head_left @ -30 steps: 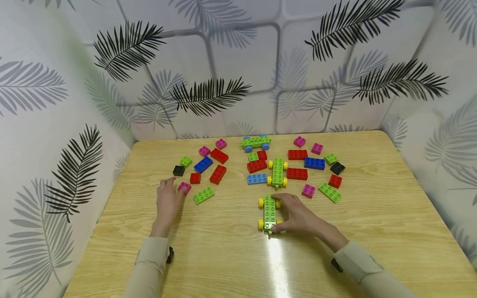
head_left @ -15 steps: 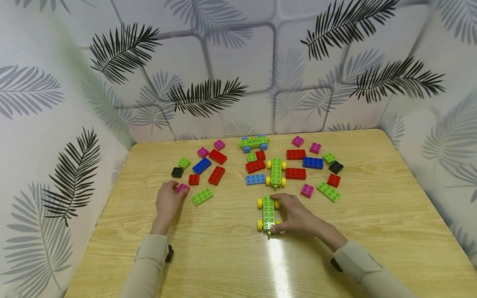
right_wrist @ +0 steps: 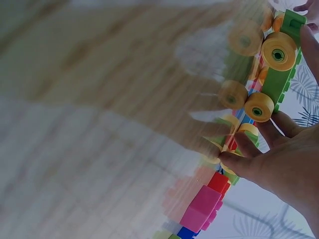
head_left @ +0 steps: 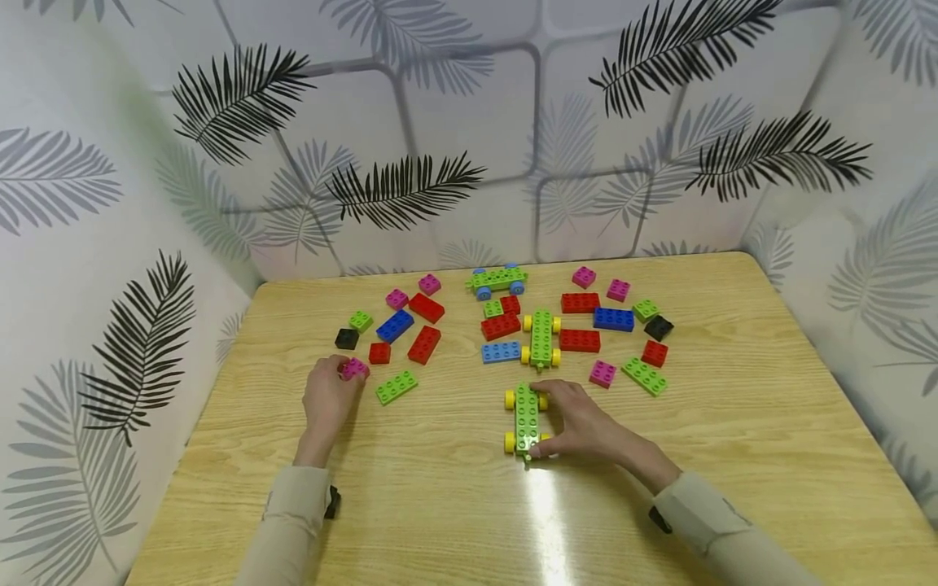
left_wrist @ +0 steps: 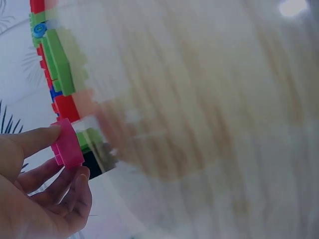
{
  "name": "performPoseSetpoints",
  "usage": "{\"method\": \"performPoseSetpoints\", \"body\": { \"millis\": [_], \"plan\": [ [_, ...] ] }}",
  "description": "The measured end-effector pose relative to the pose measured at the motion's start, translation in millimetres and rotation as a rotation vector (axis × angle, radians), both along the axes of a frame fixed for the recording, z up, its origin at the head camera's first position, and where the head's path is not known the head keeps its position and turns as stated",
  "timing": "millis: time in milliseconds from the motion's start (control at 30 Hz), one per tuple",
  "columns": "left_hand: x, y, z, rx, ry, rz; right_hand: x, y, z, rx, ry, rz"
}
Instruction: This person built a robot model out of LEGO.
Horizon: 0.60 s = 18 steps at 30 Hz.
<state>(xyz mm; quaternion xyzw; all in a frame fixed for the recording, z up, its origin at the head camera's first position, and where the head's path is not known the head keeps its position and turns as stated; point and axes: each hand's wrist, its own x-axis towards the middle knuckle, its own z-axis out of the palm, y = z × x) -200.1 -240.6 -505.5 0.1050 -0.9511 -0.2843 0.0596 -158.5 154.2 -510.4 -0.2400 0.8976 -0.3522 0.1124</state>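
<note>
My left hand pinches a pink toy brick between thumb and fingers at the left of the table. In the left wrist view this pink brick is tilted, its studs facing left. Near the middle, my right hand grips a green toy car base with yellow wheels, thumb at its near end and index finger at the far end. From the right wrist, the car base appears side on, two yellow wheels toward the camera. A black brick lies just beyond my left hand.
A second green car base with yellow wheels stands behind the first. Farther back is one with blue wheels. Loose bricks lie both sides, among them a green brick and a pink brick. Patterned walls bound the table.
The fingers of my left hand have closed on the pink brick, which has shifted slightly left toward the palm. My right hand stays on the car base.
</note>
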Motion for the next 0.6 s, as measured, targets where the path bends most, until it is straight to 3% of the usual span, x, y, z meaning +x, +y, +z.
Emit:
{"method": "performPoseSetpoints", "body": {
  "millis": [267,600],
  "plan": [
    [4.5,13.2,13.9,0.056,0.057,-0.032,0.9,-0.5,3.4,0.011,-0.016,-0.007],
    [12.3,42.6,25.6,0.087,0.207,-0.195,0.6,-0.4,4.2,-0.008,-0.023,0.007]
  ]
}}
